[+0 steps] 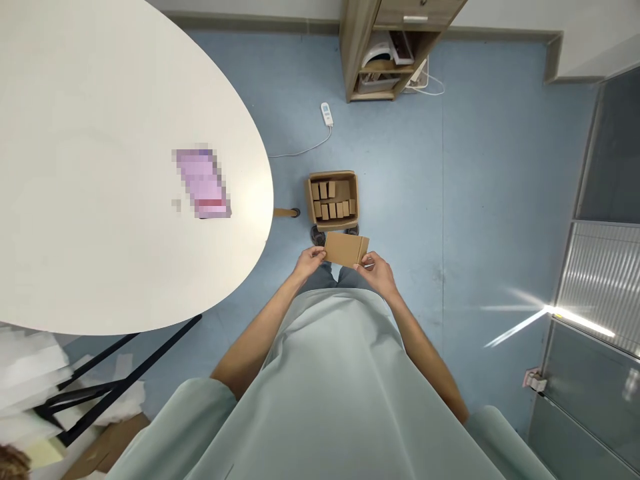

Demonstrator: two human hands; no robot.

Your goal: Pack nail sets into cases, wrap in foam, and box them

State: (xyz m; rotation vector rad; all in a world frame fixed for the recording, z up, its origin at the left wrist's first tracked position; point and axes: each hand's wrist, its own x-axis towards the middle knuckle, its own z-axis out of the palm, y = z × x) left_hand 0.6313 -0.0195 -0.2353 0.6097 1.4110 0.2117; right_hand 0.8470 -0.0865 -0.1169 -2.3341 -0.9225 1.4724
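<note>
Between my two hands I hold a small brown cardboard box (343,249), in front of my body and above my feet. The fingers of my left hand (311,260) pinch its left end. My right hand (376,270) grips the right end, where a fold or flap edge shows. Just beyond it on the floor stands a larger open cardboard carton (332,227). Inside that carton, several small brown boxes (332,211) stand in two rows.
A white round-edged table (125,267) fills the left, with a blurred pinkish-purple item (203,181) on it. A white corded remote (327,114) lies on the blue floor (400,180). At the back is a wooden cabinet (357,53); glass panels (585,373) line the right.
</note>
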